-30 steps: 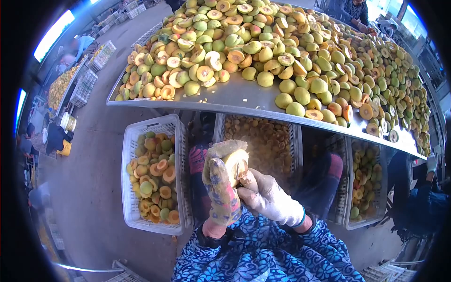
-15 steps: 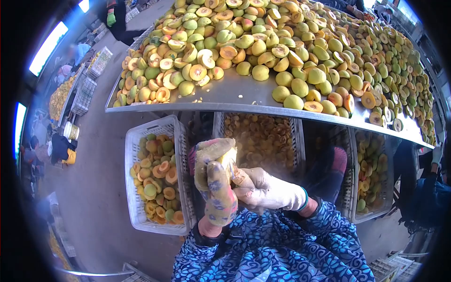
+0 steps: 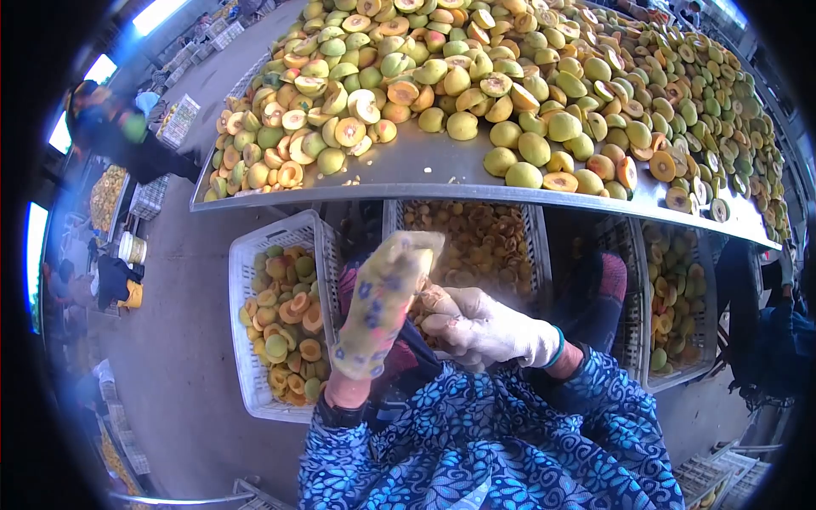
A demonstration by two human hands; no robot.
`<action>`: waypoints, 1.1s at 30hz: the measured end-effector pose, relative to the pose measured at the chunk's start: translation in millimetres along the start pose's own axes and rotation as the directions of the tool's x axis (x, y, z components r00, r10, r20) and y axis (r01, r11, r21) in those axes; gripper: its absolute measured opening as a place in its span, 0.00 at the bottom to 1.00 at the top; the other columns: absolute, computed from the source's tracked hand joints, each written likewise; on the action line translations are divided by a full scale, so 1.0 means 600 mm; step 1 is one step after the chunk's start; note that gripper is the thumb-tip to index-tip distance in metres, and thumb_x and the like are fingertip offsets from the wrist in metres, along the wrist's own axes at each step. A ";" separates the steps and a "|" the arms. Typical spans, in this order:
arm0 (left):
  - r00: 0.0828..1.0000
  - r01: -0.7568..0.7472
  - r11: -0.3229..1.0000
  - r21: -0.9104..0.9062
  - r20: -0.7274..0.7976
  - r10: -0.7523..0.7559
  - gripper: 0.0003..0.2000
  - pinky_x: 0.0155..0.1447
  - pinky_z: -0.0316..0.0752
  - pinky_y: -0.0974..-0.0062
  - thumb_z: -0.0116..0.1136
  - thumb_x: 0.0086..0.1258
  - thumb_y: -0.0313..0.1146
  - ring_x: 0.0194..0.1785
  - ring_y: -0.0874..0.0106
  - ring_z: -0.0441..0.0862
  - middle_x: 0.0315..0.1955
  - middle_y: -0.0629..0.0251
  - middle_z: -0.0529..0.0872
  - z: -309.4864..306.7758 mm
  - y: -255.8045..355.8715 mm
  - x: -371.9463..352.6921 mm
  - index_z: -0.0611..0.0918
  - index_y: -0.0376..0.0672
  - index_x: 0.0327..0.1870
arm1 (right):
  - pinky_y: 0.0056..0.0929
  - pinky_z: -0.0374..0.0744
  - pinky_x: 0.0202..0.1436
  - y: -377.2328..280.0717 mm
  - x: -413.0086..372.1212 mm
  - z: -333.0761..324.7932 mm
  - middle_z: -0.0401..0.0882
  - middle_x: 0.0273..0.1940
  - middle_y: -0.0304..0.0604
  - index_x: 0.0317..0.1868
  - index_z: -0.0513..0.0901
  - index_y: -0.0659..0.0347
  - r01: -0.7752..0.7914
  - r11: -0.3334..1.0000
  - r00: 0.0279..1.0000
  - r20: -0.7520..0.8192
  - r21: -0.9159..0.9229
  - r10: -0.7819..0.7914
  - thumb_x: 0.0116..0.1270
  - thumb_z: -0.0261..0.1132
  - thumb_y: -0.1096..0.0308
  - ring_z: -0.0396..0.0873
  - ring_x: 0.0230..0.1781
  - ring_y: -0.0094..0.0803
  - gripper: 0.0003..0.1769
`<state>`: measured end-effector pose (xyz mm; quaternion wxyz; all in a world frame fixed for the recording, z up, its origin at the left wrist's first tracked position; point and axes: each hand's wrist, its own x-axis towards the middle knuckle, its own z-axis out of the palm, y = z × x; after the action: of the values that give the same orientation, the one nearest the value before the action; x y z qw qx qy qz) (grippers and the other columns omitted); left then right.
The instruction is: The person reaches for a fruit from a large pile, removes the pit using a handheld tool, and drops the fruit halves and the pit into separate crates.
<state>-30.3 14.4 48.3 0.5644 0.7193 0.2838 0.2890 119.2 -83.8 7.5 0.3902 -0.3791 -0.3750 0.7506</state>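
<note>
My left hand (image 3: 378,302), in a flower-patterned glove, is raised with its back towards me. Its fingers curl away around what looks like a peach half, of which only a yellowish edge shows. Close against it, my right hand (image 3: 489,330) wears a white knitted glove with brown-stained fingertips. Its fingers are closed, and whatever they grip is hidden. Below and behind both hands stands a crate of peach pieces (image 3: 472,246). Halved peaches (image 3: 365,106), green-yellow with orange flesh, are heaped on the metal table (image 3: 408,161) ahead.
A white crate (image 3: 242,331) of peach halves stands at left, another crate (image 3: 684,374) at right. The table's front edge (image 3: 476,195) runs above them. A person in dark clothes (image 3: 119,127) is at upper left, another (image 3: 773,348) at far right. A white bucket (image 3: 133,248) stands further back.
My left hand has turned so its back faces me, hiding the pale yellow piece seen before. My right hand stays close beside it. A person has come further into view at upper left.
</note>
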 end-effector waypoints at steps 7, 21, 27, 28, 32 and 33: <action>0.971 -0.186 0.983 0.005 -0.150 0.184 0.20 0.50 0.76 0.77 0.45 0.80 0.46 0.44 0.73 0.83 0.42 0.59 0.86 0.020 -0.048 -0.027 0.84 0.38 0.48 | 0.19 0.72 0.19 -0.013 -0.016 -0.001 0.70 0.25 0.30 0.50 0.75 0.59 -0.112 0.985 0.991 0.063 -0.132 0.121 0.72 0.59 0.53 0.70 0.18 0.17 0.18; 0.999 0.038 0.997 0.067 0.001 -0.038 0.24 0.43 0.76 0.76 0.45 0.81 0.48 0.37 0.73 0.82 0.37 0.61 0.88 0.008 -0.049 -0.024 0.87 0.36 0.41 | 0.16 0.64 0.16 0.015 -0.001 -0.018 0.68 0.23 0.27 0.44 0.74 0.53 -0.295 0.955 0.950 0.106 0.012 0.292 0.72 0.60 0.53 0.65 0.17 0.14 0.13; 0.979 -0.160 0.883 -0.441 -0.186 0.085 0.24 0.49 0.76 0.74 0.44 0.81 0.49 0.45 0.69 0.84 0.45 0.57 0.87 0.026 -0.098 -0.049 0.85 0.35 0.46 | 0.15 0.64 0.16 0.017 0.000 -0.017 0.67 0.21 0.27 0.39 0.73 0.53 -0.299 0.938 0.945 0.193 0.177 0.265 0.74 0.60 0.52 0.65 0.16 0.14 0.14; 0.981 -0.148 0.908 -0.393 -0.175 0.084 0.25 0.48 0.77 0.75 0.44 0.81 0.49 0.44 0.69 0.84 0.44 0.57 0.88 0.030 -0.104 -0.058 0.86 0.35 0.45 | 0.15 0.64 0.16 0.023 0.002 -0.011 0.67 0.21 0.27 0.37 0.73 0.54 -0.276 0.954 0.948 0.195 0.120 0.250 0.74 0.60 0.51 0.65 0.16 0.14 0.16; 0.903 -0.413 0.847 0.334 0.030 0.429 0.23 0.52 0.76 0.69 0.60 0.73 0.35 0.48 0.63 0.79 0.48 0.58 0.80 -0.008 -0.132 -0.066 0.73 0.42 0.68 | 0.16 0.64 0.16 0.030 0.006 0.004 0.67 0.20 0.28 0.34 0.72 0.55 -0.322 0.947 0.942 0.096 -0.021 0.322 0.72 0.61 0.49 0.65 0.16 0.15 0.18; 0.902 -0.413 0.847 0.334 0.022 0.431 0.23 0.52 0.76 0.69 0.60 0.73 0.35 0.48 0.63 0.79 0.48 0.58 0.80 -0.010 -0.138 -0.064 0.73 0.42 0.68 | 0.17 0.62 0.15 0.032 0.006 0.007 0.65 0.19 0.28 0.34 0.72 0.55 -0.340 0.934 0.936 0.138 0.111 0.324 0.74 0.58 0.52 0.63 0.14 0.16 0.17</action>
<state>-67.1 6.7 -35.1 0.3504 0.8402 0.1785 0.3734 108.4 -89.6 -8.3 0.2592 -0.3655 -0.2771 0.8500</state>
